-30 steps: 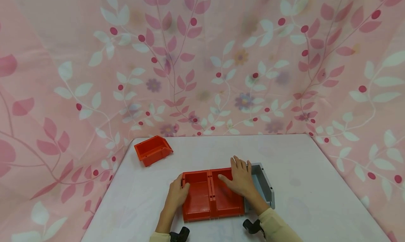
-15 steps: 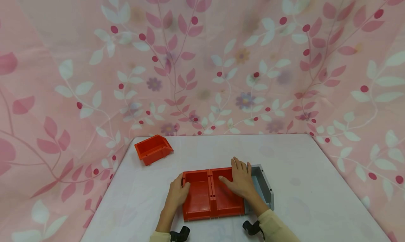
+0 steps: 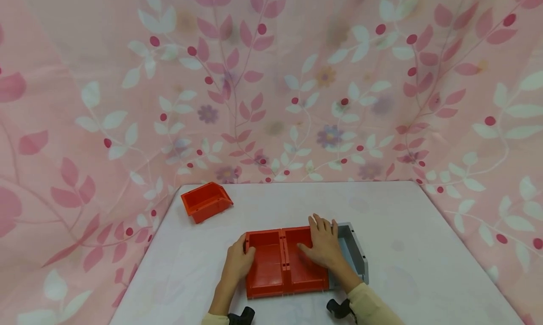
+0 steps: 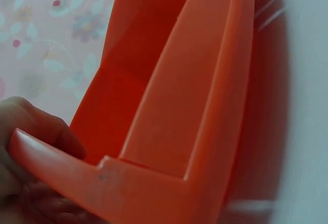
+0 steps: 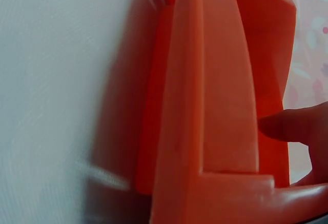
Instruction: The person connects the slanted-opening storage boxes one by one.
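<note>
Two red storage bins stand side by side at the front of the white table, with a grey storage bin [image 3: 357, 254] against their right side. My left hand [image 3: 238, 260] grips the outer wall of the left red bin [image 3: 265, 266], its thumb over the inside; the left wrist view shows the fingers at that wall. My right hand [image 3: 325, 247] holds the wall between the right red bin [image 3: 303, 273] and the grey one. Its thumb [image 5: 287, 125] is inside the red bin, and its other fingers reach over toward the grey bin, partly hiding it.
A separate orange-red bin [image 3: 206, 202] sits at an angle near the table's far left corner. The white table [image 3: 407, 249] extends to the right of the row. Behind it hangs a pink leaf-patterned cloth [image 3: 275, 79].
My right thumb has drawn in a little toward the wall between the red and grey bins, and its fingers have shifted slightly nearer. The left hand and the bins look unmoved.
</note>
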`<state>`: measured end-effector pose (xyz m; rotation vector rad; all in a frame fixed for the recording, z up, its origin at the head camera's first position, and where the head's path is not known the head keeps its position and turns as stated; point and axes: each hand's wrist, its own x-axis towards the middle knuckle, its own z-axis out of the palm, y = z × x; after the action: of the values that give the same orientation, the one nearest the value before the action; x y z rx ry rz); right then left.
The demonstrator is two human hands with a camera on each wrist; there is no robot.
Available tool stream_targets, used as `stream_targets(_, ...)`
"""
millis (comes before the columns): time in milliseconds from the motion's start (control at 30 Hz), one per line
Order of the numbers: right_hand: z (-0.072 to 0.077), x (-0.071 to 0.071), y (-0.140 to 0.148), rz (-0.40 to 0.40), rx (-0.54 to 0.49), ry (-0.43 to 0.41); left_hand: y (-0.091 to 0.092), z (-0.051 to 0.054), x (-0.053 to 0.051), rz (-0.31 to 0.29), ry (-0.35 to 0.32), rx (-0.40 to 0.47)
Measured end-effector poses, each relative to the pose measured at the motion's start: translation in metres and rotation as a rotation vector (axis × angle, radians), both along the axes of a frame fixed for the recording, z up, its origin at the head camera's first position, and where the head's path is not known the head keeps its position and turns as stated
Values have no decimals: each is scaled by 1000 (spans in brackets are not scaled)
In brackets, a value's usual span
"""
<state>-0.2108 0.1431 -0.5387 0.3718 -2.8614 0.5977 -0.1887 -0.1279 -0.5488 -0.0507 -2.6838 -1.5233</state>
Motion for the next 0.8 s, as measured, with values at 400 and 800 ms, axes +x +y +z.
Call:
stream_targets(400,12,5,-10,77,76,-54,-11,8,17,46,36,-52)
stream_targets(800,75,-42,-62,373,-6,-133,-4,0,22,34,19,-31)
